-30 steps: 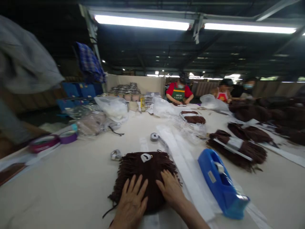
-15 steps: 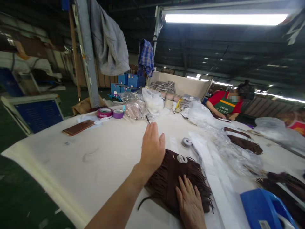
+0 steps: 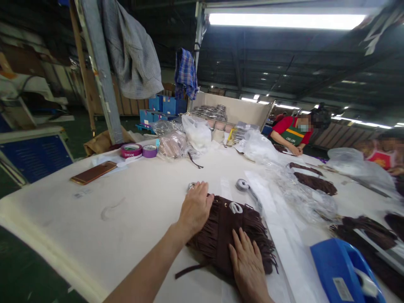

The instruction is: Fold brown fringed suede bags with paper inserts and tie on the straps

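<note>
A dark brown fringed piece that looks like a bag lies on the white-covered table in front of me. It has small gold eyelets, a white loop at its far edge and a dark strap sticking out at the near left. My right hand rests flat on its right half, fingers spread. At its far left corner is my left hand, fingers stretched forward and thumb apart. Just under the left fingertips a small shiny metal bit shows; the fingers partly hide it.
A grey tape roll and white strips lie beyond the bag. At right stands a blue tape dispenser, near clear plastic bags and more brown pieces. A phone and purple tape rolls lie left. A co-worker works across the table.
My left hand has come down from above the table to the bag's far left corner. The right hand stays flat on the bag. The whole view has shifted slightly.
</note>
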`<state>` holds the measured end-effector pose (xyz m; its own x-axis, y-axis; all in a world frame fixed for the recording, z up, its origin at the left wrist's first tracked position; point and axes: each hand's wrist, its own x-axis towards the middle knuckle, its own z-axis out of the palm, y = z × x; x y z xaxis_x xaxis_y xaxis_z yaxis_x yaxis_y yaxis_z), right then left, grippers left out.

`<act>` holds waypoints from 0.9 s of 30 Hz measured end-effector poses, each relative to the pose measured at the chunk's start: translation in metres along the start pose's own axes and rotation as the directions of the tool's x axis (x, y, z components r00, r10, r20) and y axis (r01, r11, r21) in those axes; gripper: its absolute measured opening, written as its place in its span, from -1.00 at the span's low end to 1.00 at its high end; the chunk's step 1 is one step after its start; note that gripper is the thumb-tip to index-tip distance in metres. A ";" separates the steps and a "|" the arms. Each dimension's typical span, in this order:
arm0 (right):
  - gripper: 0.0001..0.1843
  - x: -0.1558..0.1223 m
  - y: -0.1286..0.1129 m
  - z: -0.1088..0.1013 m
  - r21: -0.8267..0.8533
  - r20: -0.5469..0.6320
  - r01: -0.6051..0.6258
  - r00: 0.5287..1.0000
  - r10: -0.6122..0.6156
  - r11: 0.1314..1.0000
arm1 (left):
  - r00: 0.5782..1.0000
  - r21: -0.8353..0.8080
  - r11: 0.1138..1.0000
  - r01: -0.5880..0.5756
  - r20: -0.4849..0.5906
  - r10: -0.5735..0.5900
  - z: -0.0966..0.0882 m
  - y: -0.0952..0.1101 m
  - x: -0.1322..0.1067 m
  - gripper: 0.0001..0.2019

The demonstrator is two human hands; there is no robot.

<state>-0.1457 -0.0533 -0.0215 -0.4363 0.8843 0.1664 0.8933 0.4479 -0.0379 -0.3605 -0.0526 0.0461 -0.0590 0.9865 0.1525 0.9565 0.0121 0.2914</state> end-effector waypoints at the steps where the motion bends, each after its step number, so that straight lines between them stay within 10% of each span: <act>1: -0.45 0.000 -0.001 -0.001 0.008 0.000 0.003 1.000 -0.003 1.000 | 1.000 0.008 1.000 -0.030 -0.005 0.030 0.008 0.007 -0.009 -0.56; 5: -0.47 -0.001 -0.006 -0.008 0.067 -0.008 0.019 1.000 -0.019 0.998 | 0.995 0.045 0.995 -0.088 0.056 0.085 0.037 0.016 -0.036 -0.50; 12: -0.54 -0.002 -0.016 -0.007 0.175 -0.101 -0.052 0.992 0.070 0.983 | 0.994 0.118 0.987 -0.108 -0.015 0.110 0.023 0.048 -0.018 -0.60; 19: -0.51 -0.003 -0.008 0.021 0.164 -0.152 0.056 0.988 -0.031 0.985 | 0.953 -0.015 0.960 -0.280 0.115 0.280 0.051 0.056 -0.025 -0.59; 27: -0.63 0.013 -0.008 0.088 0.114 -0.339 0.021 0.941 0.019 0.993 | 0.997 -0.022 0.997 -0.078 -0.010 0.078 0.007 0.036 0.084 -0.58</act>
<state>-0.1677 -0.0332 -0.1055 -0.3567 0.7955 0.4898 0.8660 0.4783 -0.1462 -0.3287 0.0322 0.0629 0.0131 0.9828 0.1843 0.9516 -0.0688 0.2996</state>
